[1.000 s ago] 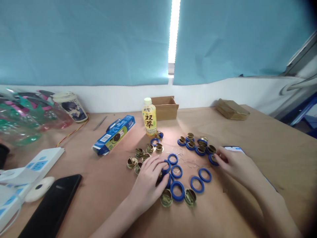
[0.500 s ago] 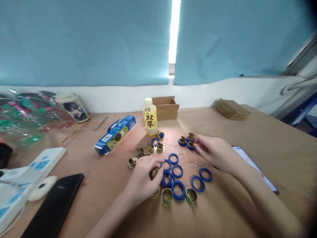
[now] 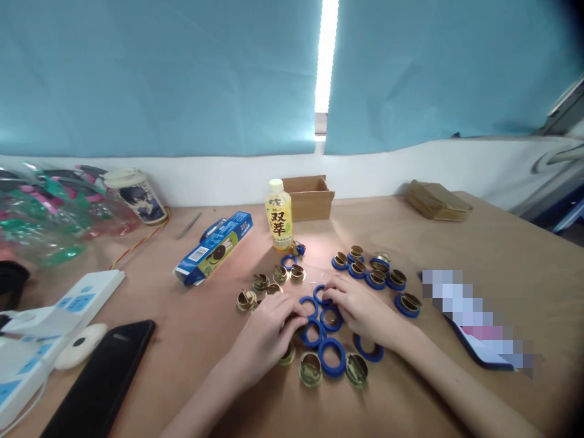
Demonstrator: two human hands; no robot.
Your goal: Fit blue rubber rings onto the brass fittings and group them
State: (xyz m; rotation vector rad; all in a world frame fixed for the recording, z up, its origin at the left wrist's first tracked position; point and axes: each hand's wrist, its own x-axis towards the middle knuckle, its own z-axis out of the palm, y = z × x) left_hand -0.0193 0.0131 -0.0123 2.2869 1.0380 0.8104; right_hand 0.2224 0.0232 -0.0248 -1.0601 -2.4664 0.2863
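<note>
Several blue rings lie in the middle of the table, one large blue ring [image 3: 331,357] nearest me. My left hand [image 3: 276,322] is closed in a pinch at the left edge of the rings; what its fingertips hold is too hidden to name. My right hand [image 3: 353,304] has its fingers closed at an upper blue ring [image 3: 321,294], and I cannot make out what is in them. Bare brass-coloured round parts [image 3: 311,368] lie to the left and in front. Brass parts seated in blue rings [image 3: 376,278] form a group to the right.
A yellow drink bottle [image 3: 278,219] stands before an open cardboard box [image 3: 312,201]. A blue carton [image 3: 214,246] lies left of it. One phone [image 3: 103,377] and a power strip [image 3: 86,304] are at the left, a blurred-out phone [image 3: 474,322] at the right.
My right hand has moved left and toward me, from the group of seated brass parts to the loose blue rings. My left hand's fingers have closed together near the rings.
</note>
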